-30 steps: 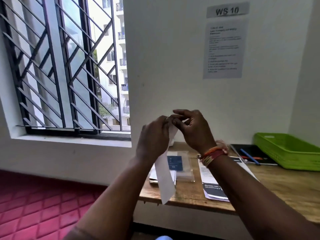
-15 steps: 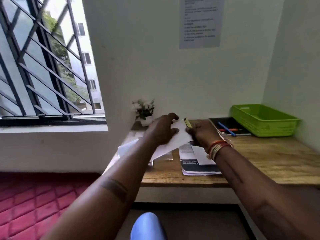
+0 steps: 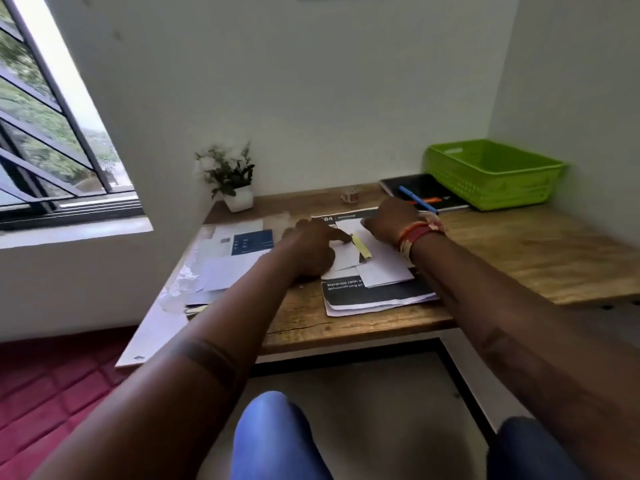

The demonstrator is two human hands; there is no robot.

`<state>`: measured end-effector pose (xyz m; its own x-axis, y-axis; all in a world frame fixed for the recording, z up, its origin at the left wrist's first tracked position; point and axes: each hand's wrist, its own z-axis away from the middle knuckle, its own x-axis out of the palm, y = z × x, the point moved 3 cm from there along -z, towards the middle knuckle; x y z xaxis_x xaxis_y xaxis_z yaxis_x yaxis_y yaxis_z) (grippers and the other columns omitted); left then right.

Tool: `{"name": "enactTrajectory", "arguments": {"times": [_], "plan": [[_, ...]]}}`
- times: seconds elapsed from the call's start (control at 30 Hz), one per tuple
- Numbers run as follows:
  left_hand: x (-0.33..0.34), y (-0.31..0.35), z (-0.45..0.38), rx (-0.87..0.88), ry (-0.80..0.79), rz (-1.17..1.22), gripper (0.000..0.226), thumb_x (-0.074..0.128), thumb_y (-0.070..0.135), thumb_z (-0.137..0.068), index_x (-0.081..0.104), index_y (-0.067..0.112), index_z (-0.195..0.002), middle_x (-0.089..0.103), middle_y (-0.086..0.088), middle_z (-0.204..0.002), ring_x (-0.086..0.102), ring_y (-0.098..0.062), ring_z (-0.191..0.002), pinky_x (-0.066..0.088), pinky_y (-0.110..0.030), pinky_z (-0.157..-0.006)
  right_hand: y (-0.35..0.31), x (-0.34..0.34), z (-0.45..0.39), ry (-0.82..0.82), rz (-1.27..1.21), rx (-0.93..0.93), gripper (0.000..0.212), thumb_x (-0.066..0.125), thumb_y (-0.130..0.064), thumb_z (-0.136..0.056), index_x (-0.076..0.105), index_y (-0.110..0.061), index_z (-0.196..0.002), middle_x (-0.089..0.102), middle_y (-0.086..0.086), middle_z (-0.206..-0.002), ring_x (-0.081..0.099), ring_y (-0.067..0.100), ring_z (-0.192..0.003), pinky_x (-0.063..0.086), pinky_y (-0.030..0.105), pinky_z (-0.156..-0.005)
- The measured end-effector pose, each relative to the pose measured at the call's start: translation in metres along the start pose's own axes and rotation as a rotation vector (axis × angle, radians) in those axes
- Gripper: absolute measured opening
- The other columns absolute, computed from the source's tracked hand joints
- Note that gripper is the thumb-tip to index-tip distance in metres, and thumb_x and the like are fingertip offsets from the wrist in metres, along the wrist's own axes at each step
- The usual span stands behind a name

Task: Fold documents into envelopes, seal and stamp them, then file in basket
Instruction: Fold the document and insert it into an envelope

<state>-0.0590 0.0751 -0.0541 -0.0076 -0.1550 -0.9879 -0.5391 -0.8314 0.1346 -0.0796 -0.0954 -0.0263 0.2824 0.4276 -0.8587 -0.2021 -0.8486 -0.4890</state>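
Both hands are pressing a white envelope (image 3: 372, 261) flat on the printed documents (image 3: 375, 297) at mid-desk. The left hand (image 3: 311, 251) is lying fingers-down on it; the right hand (image 3: 391, 221) is resting curled at its far edge, beside a yellow strip (image 3: 362, 247).

We press both hands down on a white envelope (image 3: 349, 252) on the worktop (image 3: 519, 251): left hand (image 3: 311, 249) flat, right hand (image 3: 391, 220) beside it (a yellow strip (image 3: 362, 247) lies between them). A green basket (image 3: 491, 174) sits far right.
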Motion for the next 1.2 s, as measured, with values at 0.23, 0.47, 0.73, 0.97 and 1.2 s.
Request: {"name": "enactTrajectory", "arguments": {"times": [0.23, 0.47, 0.73, 0.97, 1.2], "plan": [[0.015, 0.001, 0.000, 0.004, 0.107, 0.033, 0.071, 0.044, 0.008, -0.086, 0.048, 0.052, -0.143, 0.041, 0.003, -0.157, 0.040, -0.030, -0.136, 0.034, -0.046, -0.108, -0.014, -0.002, -0.010, -0.173, 0.135, 0.001, 0.049, 0.065, -0.033, -0.095, 0.056, -0.006, -0.134, 0.060, 0.013, -0.135, 0.059, 0.029, -0.117, 0.046, 0.034, -0.096], [0.015, 0.002, -0.003, 0.022, 0.044, 0.026, 0.077, 0.040, 0.007, -0.087, 0.044, 0.061, -0.140, 0.039, 0.005, -0.159, 0.037, -0.032, -0.138, 0.034, -0.051, -0.107, -0.024, 0.005, -0.014, -0.134, 0.187, -0.081, 0.036, 0.064, -0.028, -0.095, 0.061, -0.009, -0.125, 0.064, 0.012, -0.125, 0.063, 0.026, -0.106, 0.045, 0.029, -0.083], [0.019, -0.004, -0.005, 0.022, 0.103, 0.048, 0.070, 0.040, 0.013, -0.085, 0.049, 0.055, -0.141, 0.046, 0.005, -0.153, 0.040, -0.031, -0.133, 0.033, -0.049, -0.105, -0.014, 0.016, -0.022, -0.141, 0.275, -0.317, 0.031, 0.062, -0.044, -0.093, 0.071, -0.015, -0.099, 0.068, 0.007, -0.111, 0.061, 0.025, -0.106, 0.047, 0.040, -0.098], [0.023, -0.004, -0.002, 0.054, 0.083, 0.031, 0.058, 0.025, 0.060, -0.089, 0.041, 0.058, -0.144, 0.040, 0.001, -0.156, 0.031, -0.031, -0.142, 0.025, -0.052, -0.111, 0.017, 0.009, -0.056, -0.201, -0.068, -0.248, 0.018, 0.079, -0.031, -0.083, 0.073, -0.014, -0.084, 0.069, -0.001, -0.085, 0.063, 0.017, -0.084, 0.050, 0.033, -0.086], [0.025, 0.001, -0.001, 0.095, -0.064, 0.055, 0.083, 0.028, 0.098, -0.074, 0.014, 0.066, -0.149, 0.012, 0.009, -0.170, 0.008, -0.023, -0.154, 0.007, -0.054, -0.119, 0.068, -0.018, -0.076, 0.030, -0.493, -0.011, 0.008, 0.067, -0.022, -0.091, 0.066, -0.017, -0.085, 0.068, 0.011, -0.075, 0.067, 0.021, -0.045, 0.049, 0.027, -0.041]]}}
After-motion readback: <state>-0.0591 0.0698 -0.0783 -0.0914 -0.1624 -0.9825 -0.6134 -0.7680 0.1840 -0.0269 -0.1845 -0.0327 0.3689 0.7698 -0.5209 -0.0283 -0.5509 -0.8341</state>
